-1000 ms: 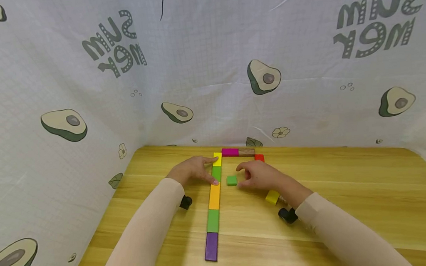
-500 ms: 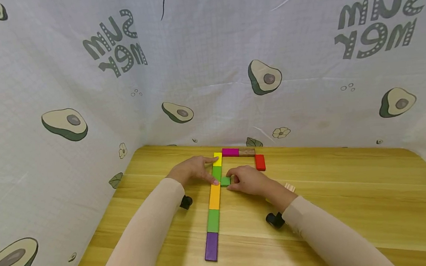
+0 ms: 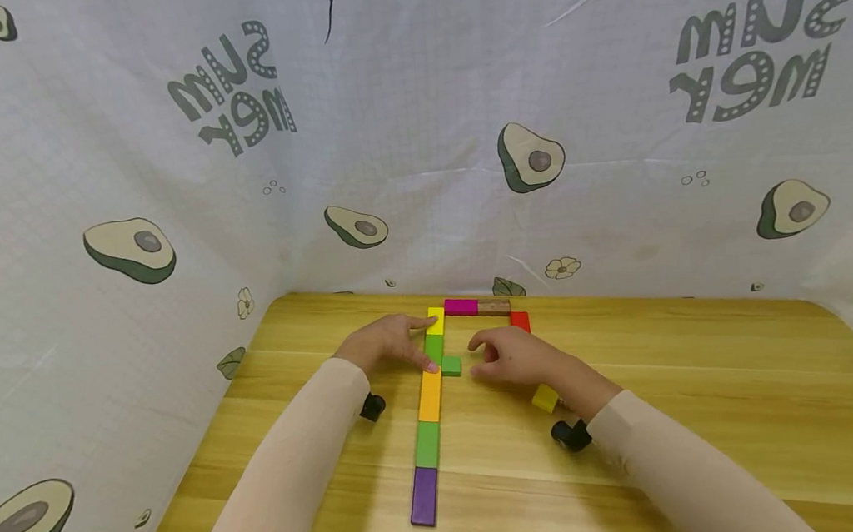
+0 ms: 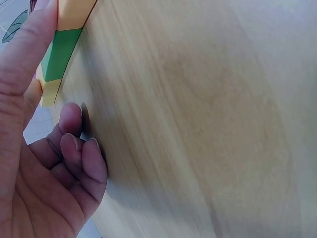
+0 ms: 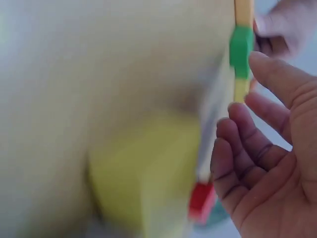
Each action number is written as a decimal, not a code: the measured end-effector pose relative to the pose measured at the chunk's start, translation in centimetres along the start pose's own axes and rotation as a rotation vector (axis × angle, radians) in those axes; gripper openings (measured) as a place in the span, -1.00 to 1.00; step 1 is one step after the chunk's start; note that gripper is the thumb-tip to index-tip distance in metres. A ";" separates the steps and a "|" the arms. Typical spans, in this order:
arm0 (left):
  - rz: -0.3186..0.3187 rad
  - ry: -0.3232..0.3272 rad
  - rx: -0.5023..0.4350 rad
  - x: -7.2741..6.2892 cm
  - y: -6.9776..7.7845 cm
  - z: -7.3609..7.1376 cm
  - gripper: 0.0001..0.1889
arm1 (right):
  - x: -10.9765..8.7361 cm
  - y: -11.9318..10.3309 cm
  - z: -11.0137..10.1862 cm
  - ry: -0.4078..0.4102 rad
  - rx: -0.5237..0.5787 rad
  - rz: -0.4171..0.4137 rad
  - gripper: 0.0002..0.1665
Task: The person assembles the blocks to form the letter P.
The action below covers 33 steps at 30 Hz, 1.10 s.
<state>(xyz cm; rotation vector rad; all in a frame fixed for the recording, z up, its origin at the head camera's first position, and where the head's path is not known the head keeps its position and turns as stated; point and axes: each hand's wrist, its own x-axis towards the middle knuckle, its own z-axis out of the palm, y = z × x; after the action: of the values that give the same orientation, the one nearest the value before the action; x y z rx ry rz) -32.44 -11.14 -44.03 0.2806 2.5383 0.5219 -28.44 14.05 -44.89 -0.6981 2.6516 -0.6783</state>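
Observation:
A straight row of blocks runs toward me: yellow (image 3: 436,322), green (image 3: 434,347), orange (image 3: 431,395), another green (image 3: 427,444) and purple (image 3: 424,497). My left hand (image 3: 383,342) rests against it, index finger on the yellow block, thumb where the green and orange ones meet. In the left wrist view its other fingers hang loosely bent beside the row. A small green block (image 3: 451,367) sits against the row's right side. Just right of it, my right hand (image 3: 519,355) hovers apart with nothing between thumb and fingers.
A magenta block (image 3: 461,307) and a brown one (image 3: 493,307) lie end to end at the back. A red block (image 3: 520,320) is partly behind my right hand. Beneath my right wrist is a yellow block (image 3: 545,398), large and blurred in the right wrist view.
My right hand slid the small green block left until it met the row, then let go and drew back to the right. The left hand has stayed in place.

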 end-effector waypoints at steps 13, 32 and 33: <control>0.001 0.010 -0.010 0.1 -0.1 0.3 0.02 | -6.7 4.5 -4.6 -0.251 0.038 0.157 -0.73; 0.005 0.013 -0.009 0.1 -0.1 0.2 0.03 | -8.7 3.9 -2.4 -0.213 0.057 0.108 -0.62; 0.006 0.013 -0.011 0.0 -0.1 0.2 0.03 | -8.8 3.9 -2.4 -0.227 0.064 0.108 -0.58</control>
<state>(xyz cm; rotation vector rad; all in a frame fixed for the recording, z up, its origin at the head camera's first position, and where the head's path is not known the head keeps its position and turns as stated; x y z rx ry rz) -32.35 -11.13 -44.27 0.2810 2.5470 0.5419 -23.60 22.54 -43.33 -0.5730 2.4288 -0.6122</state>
